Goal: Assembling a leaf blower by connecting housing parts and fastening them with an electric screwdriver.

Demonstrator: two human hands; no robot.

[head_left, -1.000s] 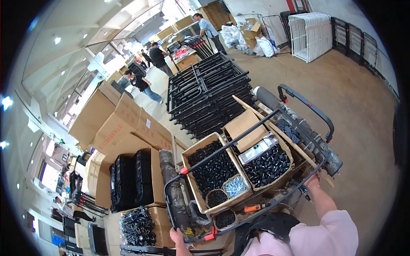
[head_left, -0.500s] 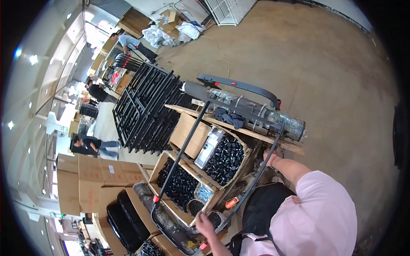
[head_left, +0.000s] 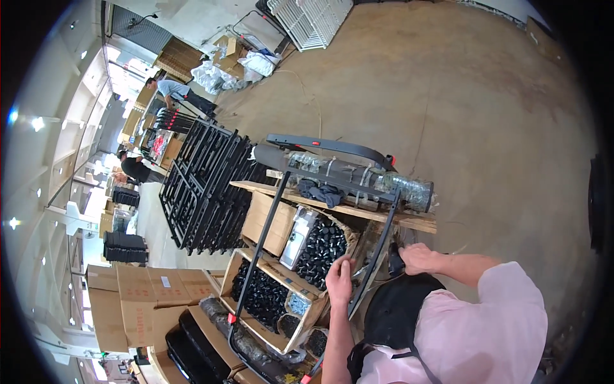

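In the head view, the right hand (head_left: 418,258) grasped a black object (head_left: 396,260); the left hand (head_left: 339,280), curled, contents unclear, hovered beside a brown cardboard box (head_left: 352,239) of black caps (head_left: 322,248), a black tubular metal frame (head_left: 270,218) between them.

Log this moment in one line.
left hand: near black parts | right hand: at dark object, grip unclear | dark frame: across box
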